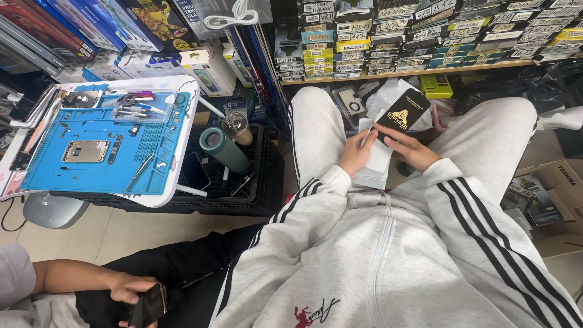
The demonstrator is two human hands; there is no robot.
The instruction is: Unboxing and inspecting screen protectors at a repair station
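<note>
1. Holding a small black rectangular packet with gold print (pixel 405 111) w/ the right hand (pixel 408 149) — fingertips pinch its lower edge; packet is tilted, above the lap.
2. Left hand (pixel 357 153) grips a stack of flat white sleeves (pixel 378 159) from the left side, thumb and fingers closed on it; stack sits just under the black packet, touching it.
3. Both hands are between the knees of light grey track pants w/ dark side stripes (pixel 313 130).
4. Left of the person: blue silicone repair mat on a white tray (pixel 97 152) w/ a bare phone frame (pixel 85 151) and small tools.
5. Just beside the tray, a black plastic crate (pixel 267 176) holds a dark green cylinder (pixel 225 149).
6. Bottom left — another person's hand (pixel 130 287) holds a dark phone (pixel 149 307).
7. Wooden shelf w/ stacked labelled boxes (pixel 395 42) behind.
</note>
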